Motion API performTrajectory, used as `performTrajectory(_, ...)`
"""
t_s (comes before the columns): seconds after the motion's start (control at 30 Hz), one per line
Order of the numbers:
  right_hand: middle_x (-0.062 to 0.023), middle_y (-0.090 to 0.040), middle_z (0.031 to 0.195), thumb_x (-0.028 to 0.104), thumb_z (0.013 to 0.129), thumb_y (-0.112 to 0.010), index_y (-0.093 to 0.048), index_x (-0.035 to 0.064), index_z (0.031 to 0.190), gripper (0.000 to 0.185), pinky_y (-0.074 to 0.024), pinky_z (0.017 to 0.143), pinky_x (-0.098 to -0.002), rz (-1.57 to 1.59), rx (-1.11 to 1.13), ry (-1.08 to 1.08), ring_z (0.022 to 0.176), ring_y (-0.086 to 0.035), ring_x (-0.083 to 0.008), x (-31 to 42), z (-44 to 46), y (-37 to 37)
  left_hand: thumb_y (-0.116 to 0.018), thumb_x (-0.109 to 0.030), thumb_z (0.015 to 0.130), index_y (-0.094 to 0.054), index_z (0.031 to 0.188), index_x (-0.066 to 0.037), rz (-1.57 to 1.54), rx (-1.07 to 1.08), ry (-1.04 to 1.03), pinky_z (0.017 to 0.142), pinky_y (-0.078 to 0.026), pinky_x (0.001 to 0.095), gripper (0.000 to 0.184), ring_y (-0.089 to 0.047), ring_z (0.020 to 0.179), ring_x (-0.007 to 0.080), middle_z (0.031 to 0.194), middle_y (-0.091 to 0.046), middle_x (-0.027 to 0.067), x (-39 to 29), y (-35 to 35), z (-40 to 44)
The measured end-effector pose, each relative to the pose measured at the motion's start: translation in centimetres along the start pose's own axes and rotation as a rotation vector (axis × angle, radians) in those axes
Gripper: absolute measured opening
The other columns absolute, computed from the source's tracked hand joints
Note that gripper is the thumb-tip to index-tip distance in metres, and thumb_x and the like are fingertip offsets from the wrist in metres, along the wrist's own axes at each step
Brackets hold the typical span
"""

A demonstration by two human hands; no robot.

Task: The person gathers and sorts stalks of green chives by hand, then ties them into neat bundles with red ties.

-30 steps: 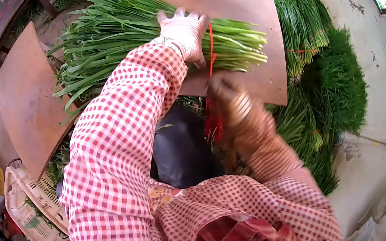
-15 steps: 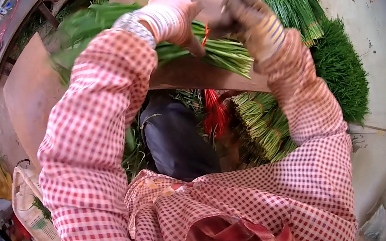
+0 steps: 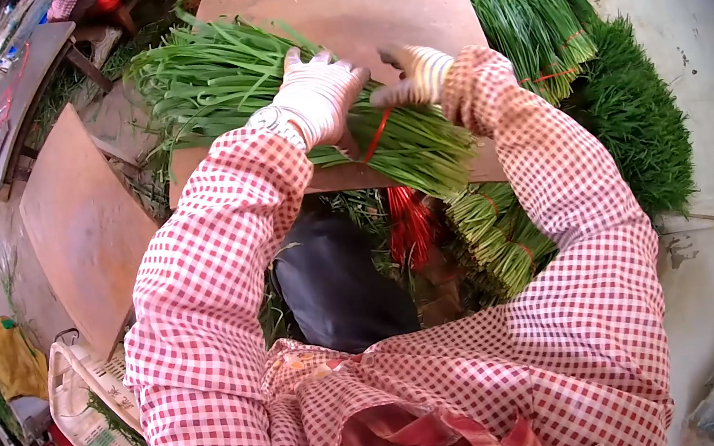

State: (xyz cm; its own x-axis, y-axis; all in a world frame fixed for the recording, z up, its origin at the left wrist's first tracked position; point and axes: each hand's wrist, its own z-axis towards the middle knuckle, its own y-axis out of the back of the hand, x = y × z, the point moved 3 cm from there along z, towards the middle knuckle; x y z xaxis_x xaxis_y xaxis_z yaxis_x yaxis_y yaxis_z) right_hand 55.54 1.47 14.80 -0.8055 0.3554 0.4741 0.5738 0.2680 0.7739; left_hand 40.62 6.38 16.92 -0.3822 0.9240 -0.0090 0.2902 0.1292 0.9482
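Note:
A bundle of green chives point(image 3: 419, 144) with a red band round it lies across the board point(image 3: 343, 3), leaves to the left and cut stems to the right. My left hand point(image 3: 320, 99), in a pale striped glove with dark fingertips, is laid over the bundle just left of the band, its thumb down the near side. At the far side of the bundle, right of the left hand, is my right hand point(image 3: 418, 73) in a stained striped glove. Its fingers are apart, and the thumb is close to the stems; whether it touches them I cannot tell.
Banded chive bundles point(image 3: 553, 55) are heaped at the right of the board, with more bundles point(image 3: 502, 234) below its near edge. Red bands point(image 3: 410, 224) hang near my knee point(image 3: 332, 273). A pale plastic basket point(image 3: 96, 419) stands at the left. Part of another person point(image 3: 70, 0) shows top left.
The chives have come to rest flatter on the board. My right hand has moved left and down beside the band, its fingers now apart. My left hand stays on the bundle.

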Motion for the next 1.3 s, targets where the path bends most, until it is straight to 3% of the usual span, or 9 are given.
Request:
performTrajectory(0.17, -0.0129, -0.063, 0.113, 0.044, 0.06, -0.082, -0.054, 0.0087, 0.124, 0.079, -0.0423, 0.094, -0.0343, 0.353, 0.13, 0.281, 0.106, -0.058, -0.0232, 0.1, 0.1, -3.3, -0.085, -0.043, 0.051, -0.044, 0.13, -0.011, 0.12, -0.257, 0.038, 0.107, -0.023, 0.0553, 0.094, -0.035, 0.13, 0.0273, 0.132, -0.047, 0.0088, -0.6, -1.7, -2.0)
performTrajectory(0.23, -0.0117, -0.068, 0.098, 0.045, 0.061, -0.082, -0.063, 0.0039, 0.111, 0.067, -0.047, 0.084, -0.0353, 0.312, 0.196, 0.148, 0.092, -0.063, -0.0218, -2.8, 2.9, -4.5, -0.084, -0.041, 0.055, -0.047, 0.125, -0.011, 0.079, -0.796, -0.08, 0.101, -0.03, 0.0562, 0.085, -0.041, 0.123, 0.0284, 0.127, -0.049, 0.0093, -2.5, -2.1, -5.5)
performTrajectory(0.37, -0.0114, -0.066, 0.104, 0.033, 0.067, -0.082, -0.056, 0.0015, 0.119, 0.066, -0.051, 0.079, -0.0327, 0.39, 0.32, -0.024, 0.09, -0.063, -0.0179, -1.0, 0.9, -3.0, -0.08, -0.043, 0.066, -0.046, 0.127, -0.012, -1.74, -0.173, 0.216, 0.093, -0.038, 0.0545, 0.076, -0.044, 0.116, 0.0283, 0.125, -0.047, 0.016, -6.8, -10.5, -8.1)
performTrajectory(0.47, -0.0103, -0.066, 0.105, 0.034, 0.064, -0.084, -0.056, 0.0046, 0.12, 0.069, -0.0505, 0.081, -0.0332, 0.404, 0.318, 0.031, 0.091, -0.063, -0.0188, -1.7, 1.2, -4.1, -0.072, -0.057, 0.071, -0.029, 0.14, -0.008, -2.305, 0.162, 0.558, 0.102, -0.029, 0.0559, 0.095, -0.035, 0.126, 0.0356, 0.141, -0.032, 0.0206, -8.6, -13.2, -7.9)
performTrajectory(0.53, -0.0111, -0.068, 0.099, 0.049, 0.061, -0.081, -0.065, 0.005, 0.11, 0.068, -0.0482, 0.082, -0.035, 0.261, 0.136, 0.111, 0.093, -0.063, -0.0195, -2.6, -0.8, -5.6, -0.07, -0.056, 0.072, -0.028, 0.14, -0.007, -2.455, 0.125, 0.418, 0.104, -0.026, 0.0549, 0.094, -0.032, 0.129, 0.0346, 0.144, -0.029, 0.0184, -8.2, -14.2, -7.3)
performTrajectory(0.63, -0.0112, -0.063, 0.113, 0.033, 0.058, -0.087, -0.052, 0.004, 0.126, 0.082, -0.0447, 0.093, -0.0355, 0.755, 0.107, 0.258, 0.105, -0.059, -0.0218, -2.0, -6.9, -10.1, -0.068, -0.053, 0.077, -0.03, 0.14, -0.008, -2.79, 0.091, -0.167, 0.111, -0.021, 0.0498, 0.087, -0.029, 0.133, 0.031, 0.145, -0.032, 0.0125, -8.9, -16.8, -6.1)
performTrajectory(0.97, -0.0161, -0.052, 0.127, 0.026, 0.048, -0.091, -0.035, -0.001, 0.133, 0.106, -0.0405, 0.101, -0.0355, 0.747, -0.449, 0.464, 0.118, -0.049, -0.0251, 4.0, -13.3, -2.9, -0.071, -0.029, 0.081, -0.057, 0.118, 0.001, -1.938, -0.681, -0.293, 0.091, -0.045, 0.0301, 0.05, -0.058, 0.101, 0.0187, 0.113, -0.062, 0.0078, -4.1, -3.9, -7.0)
performTrajectory(1.2, -0.0166, -0.055, 0.122, 0.029, 0.054, -0.087, -0.039, 0.0, 0.129, 0.093, -0.0435, 0.097, -0.0363, 0.664, -0.536, 0.564, 0.115, -0.053, -0.0263, 4.3, -7.9, -1.5, -0.081, -0.014, 0.069, -0.052, 0.121, -0.001, -1.523, -0.751, -0.162, 0.09, -0.046, 0.0316, 0.06, -0.056, 0.102, 0.0217, 0.115, -0.06, 0.0073, 1.1, -4.9, -0.2)
performTrajectory(1.3, -0.0163, -0.057, 0.12, 0.028, 0.056, -0.086, -0.043, 0.0003, 0.125, 0.086, -0.0451, 0.094, -0.0363, 0.629, -0.459, 0.495, 0.112, -0.054, -0.0261, 3.8, -7.9, -2.8, -0.075, -0.029, 0.076, -0.052, 0.123, -0.002, -1.759, -0.483, 0.061, 0.093, -0.043, 0.0325, 0.059, -0.053, 0.106, 0.0222, 0.12, -0.057, 0.0062, 2.1, -9.6, 2.3)
